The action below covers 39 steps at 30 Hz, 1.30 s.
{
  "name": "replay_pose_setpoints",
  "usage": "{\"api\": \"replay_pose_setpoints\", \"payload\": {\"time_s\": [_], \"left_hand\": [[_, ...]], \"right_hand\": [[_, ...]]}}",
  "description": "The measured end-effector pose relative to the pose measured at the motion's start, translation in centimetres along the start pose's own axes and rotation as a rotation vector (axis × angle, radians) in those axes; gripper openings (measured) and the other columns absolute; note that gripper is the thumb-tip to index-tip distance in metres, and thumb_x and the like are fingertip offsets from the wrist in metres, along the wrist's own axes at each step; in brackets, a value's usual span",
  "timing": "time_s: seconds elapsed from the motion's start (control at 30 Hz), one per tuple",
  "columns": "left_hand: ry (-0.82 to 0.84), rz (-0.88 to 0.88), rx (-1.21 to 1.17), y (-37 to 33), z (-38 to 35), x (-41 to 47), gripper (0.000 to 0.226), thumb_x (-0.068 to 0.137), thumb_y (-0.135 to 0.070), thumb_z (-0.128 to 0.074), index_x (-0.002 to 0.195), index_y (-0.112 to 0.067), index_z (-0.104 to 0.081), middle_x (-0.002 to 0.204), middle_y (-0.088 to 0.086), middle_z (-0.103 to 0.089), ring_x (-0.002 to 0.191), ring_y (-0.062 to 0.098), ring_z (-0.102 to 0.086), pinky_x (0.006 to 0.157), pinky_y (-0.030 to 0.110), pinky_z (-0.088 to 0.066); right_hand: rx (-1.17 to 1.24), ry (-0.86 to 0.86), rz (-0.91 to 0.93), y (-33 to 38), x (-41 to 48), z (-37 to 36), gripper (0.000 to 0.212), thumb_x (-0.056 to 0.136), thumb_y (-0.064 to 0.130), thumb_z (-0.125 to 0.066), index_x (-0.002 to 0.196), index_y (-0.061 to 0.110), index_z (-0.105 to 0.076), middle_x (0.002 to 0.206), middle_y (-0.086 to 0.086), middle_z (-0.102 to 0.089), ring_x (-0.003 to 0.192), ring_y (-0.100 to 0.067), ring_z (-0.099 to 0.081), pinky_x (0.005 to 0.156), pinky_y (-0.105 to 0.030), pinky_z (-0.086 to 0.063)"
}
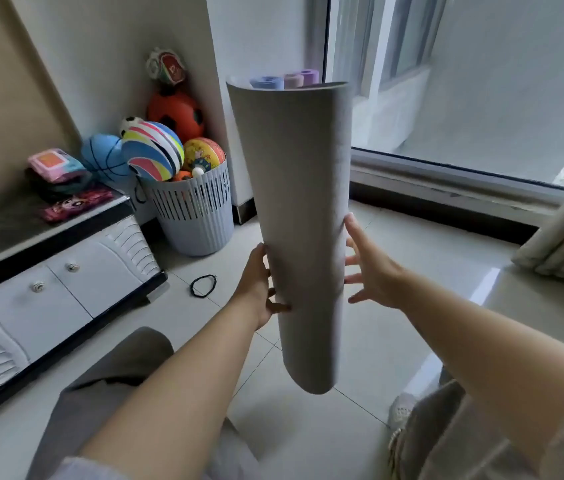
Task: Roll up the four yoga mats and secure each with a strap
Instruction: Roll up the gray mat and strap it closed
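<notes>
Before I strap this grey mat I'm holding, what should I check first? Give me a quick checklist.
1. Grey mat rolled into a tube: ok.
2. Left hand grips the roll: ok.
3. Right hand free, fingers spread beside the roll: ok.
4. Black strap lying loose on the floor: ok.
5. Strap round the roll: not ok, none on it.
6. Roll wound tight inside: cannot tell.

One grey rolled mat up front, and three more rolled mats behind it: blue, pink, purple. One black strap loop on the floor, one slatted basket, at least six balls, two cabinet knobs.
</notes>
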<state>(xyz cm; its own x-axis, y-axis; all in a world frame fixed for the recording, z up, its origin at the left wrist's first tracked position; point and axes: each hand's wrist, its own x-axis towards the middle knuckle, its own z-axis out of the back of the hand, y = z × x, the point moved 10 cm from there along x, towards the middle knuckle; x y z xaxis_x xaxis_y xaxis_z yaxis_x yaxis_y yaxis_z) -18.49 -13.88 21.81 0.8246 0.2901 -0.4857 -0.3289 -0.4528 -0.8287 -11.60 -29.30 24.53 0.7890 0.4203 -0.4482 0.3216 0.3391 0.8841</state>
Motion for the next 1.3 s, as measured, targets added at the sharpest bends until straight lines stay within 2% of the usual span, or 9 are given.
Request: {"api": "replay_pose_setpoints", "payload": {"time_s": [0.23, 0.4, 0.6, 0.7, 0.8, 0.9, 1.0, 1.17, 1.3], "left_hand": [[0.111, 0.045, 0.144, 4.2, 0.1, 4.5, 0.11, 0.047, -0.101, -0.035, 0.144, -0.048, -0.026, 0.153, -0.007, -0.031, 0.137, 0.033, -0.035, 0.096, 0.068, -0.038], [0.149, 0.138, 0.128, 6.1, -0.3, 6.1, 0.091, 0.068, -0.092, -0.032, 0.145, -0.044, -0.03, 0.15, 0.0, -0.036, 0.136, 0.034, -0.037, 0.097, 0.063, -0.042], [0.133, 0.185, 0.194, 6.2, -0.6, 6.6, 0.087, 0.075, -0.087, -0.034, 0.145, -0.036, -0.035, 0.15, -0.001, -0.037, 0.137, 0.032, -0.035, 0.098, 0.062, -0.041], [0.081, 0.109, 0.273, 4.0, -0.4, 6.5, 0.06, 0.088, -0.073, -0.038, 0.125, -0.028, -0.051, 0.137, -0.009, -0.04, 0.135, 0.021, -0.033, 0.09, 0.046, -0.046], [-0.017, -0.069, 0.307, 1.0, 0.2, 6.7, 0.039, 0.096, -0.043, -0.051, 0.127, -0.019, -0.047, 0.126, 0.0, -0.049, 0.113, 0.021, -0.05, 0.082, 0.036, -0.051], [-0.001, -0.202, 0.443, -1.2, -0.6, 5.8, 0.031, 0.099, -0.022, -0.051, 0.129, -0.018, -0.043, 0.117, 0.01, -0.056, 0.099, 0.025, -0.062, 0.075, 0.035, -0.057], [0.054, -0.167, 0.499, -1.8, -0.7, 4.9, 0.02, 0.102, -0.027, -0.043, 0.121, -0.024, -0.05, 0.121, 0.009, -0.06, 0.1, 0.023, -0.064, 0.081, 0.04, -0.057], [0.147, -0.048, 0.571, -3.5, -1.1, 3.3, 0.073, 0.087, -0.074, -0.022, 0.134, -0.025, -0.048, 0.121, -0.002, -0.049, 0.113, 0.022, -0.052, 0.09, 0.04, -0.05], [0.196, -0.029, 0.564, -4.7, -2.7, 1.8, 0.068, 0.089, -0.071, -0.033, 0.141, -0.028, -0.038, 0.125, 0.004, -0.052, 0.1, 0.022, -0.062, 0.076, 0.034, -0.056]], "right_hand": [[0.157, 0.059, -0.118, -5.6, 3.7, 0.5, 0.107, 0.063, 0.095, -0.027, 0.135, 0.019, -0.047, 0.123, -0.009, -0.064, 0.12, -0.023, -0.052, 0.108, -0.063, -0.025], [0.136, 0.037, -0.181, -7.5, 5.2, 1.7, 0.098, 0.057, 0.086, -0.033, 0.12, 0.018, -0.063, 0.125, -0.007, -0.06, 0.12, -0.029, -0.051, 0.106, -0.061, -0.028], [0.173, 0.034, -0.169, -7.7, 5.9, 2.3, 0.08, 0.068, 0.082, -0.032, 0.122, 0.027, -0.054, 0.126, -0.006, -0.053, 0.12, -0.034, -0.048, 0.105, -0.064, -0.028], [0.181, -0.069, -0.119, -7.2, 6.0, 3.9, 0.087, 0.064, 0.075, -0.049, 0.133, 0.022, -0.049, 0.133, -0.007, -0.048, 0.122, -0.028, -0.046, 0.098, -0.056, -0.037], [0.217, -0.224, 0.129, -3.9, 5.7, 6.3, 0.035, 0.094, 0.035, -0.054, 0.125, 0.02, -0.049, 0.127, -0.014, -0.052, 0.1, -0.024, -0.054, 0.087, -0.045, -0.051], [0.117, -0.268, 0.266, -1.0, 4.9, 7.3, 0.014, 0.097, 0.012, -0.05, 0.108, 0.019, -0.054, 0.108, -0.018, -0.059, 0.083, -0.022, -0.056, 0.081, -0.043, -0.056], [0.031, -0.199, 0.177, -0.5, 3.8, 7.1, 0.02, 0.098, 0.021, -0.041, 0.101, 0.016, -0.06, 0.107, -0.017, -0.062, 0.086, -0.024, -0.061, 0.087, -0.048, -0.052], [0.148, 0.088, -0.027, 1.0, 1.7, 6.2, 0.094, 0.069, 0.09, -0.024, 0.119, 0.018, -0.058, 0.111, -0.02, -0.067, 0.099, -0.037, -0.065, 0.082, -0.049, -0.049], [0.027, 0.195, -0.059, 2.2, 0.3, 4.8, 0.105, 0.053, 0.097, -0.028, 0.131, 0.031, -0.053, 0.119, -0.024, -0.063, 0.111, -0.041, -0.059, 0.094, -0.063, -0.043]]}}
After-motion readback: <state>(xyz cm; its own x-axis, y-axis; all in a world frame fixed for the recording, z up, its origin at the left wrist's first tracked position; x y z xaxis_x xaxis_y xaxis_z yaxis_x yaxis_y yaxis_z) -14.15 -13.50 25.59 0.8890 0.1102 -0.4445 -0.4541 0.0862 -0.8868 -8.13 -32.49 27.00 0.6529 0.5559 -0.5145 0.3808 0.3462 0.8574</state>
